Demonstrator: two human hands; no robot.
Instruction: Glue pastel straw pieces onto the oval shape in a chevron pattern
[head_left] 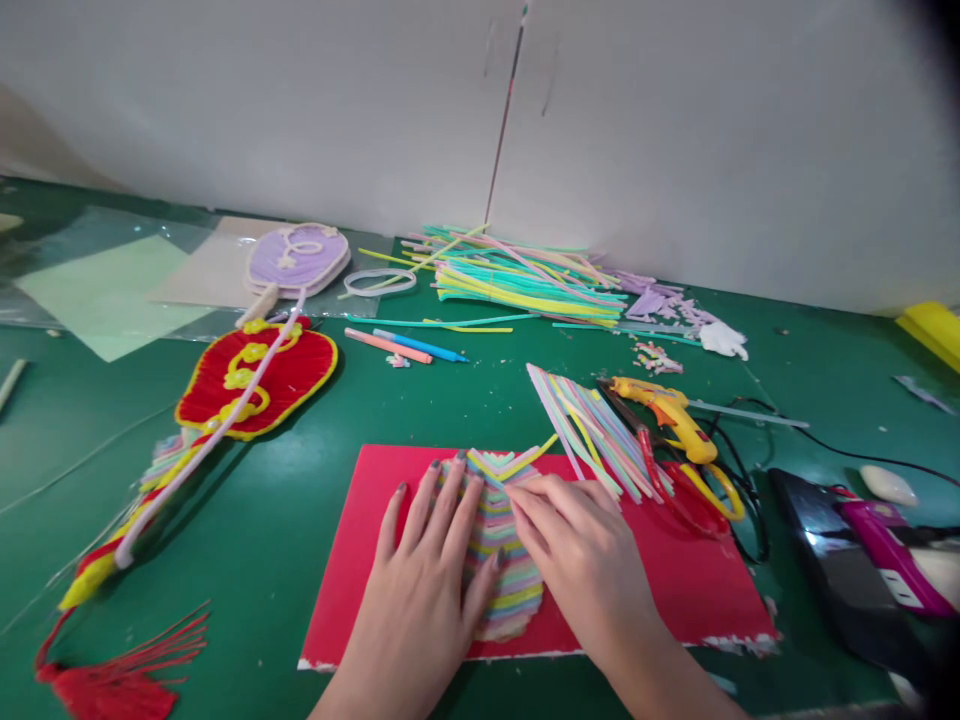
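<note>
On a red board (337, 560) lies a rounded piece covered in pastel chevron stripes (514, 590). My left hand (427, 570) rests flat on its left side, fingers spread. At the upper right of the piece, the fingertips of my right hand (581, 540) are pinched together beside a yellow strip (544, 450) that sticks out past the top edge; whether they grip anything there is too small to tell. Cut pastel strips (592, 430) lie just behind my right hand, next to scissors with red and yellow handles (712, 490).
A yellow glue gun (671, 410) and a dark device (832, 560) sit on the right. Bundled strips (525, 285) lie at the back, with two pens (412, 345) nearer. A red fan (292, 380) and a purple fan (292, 260) are on the left.
</note>
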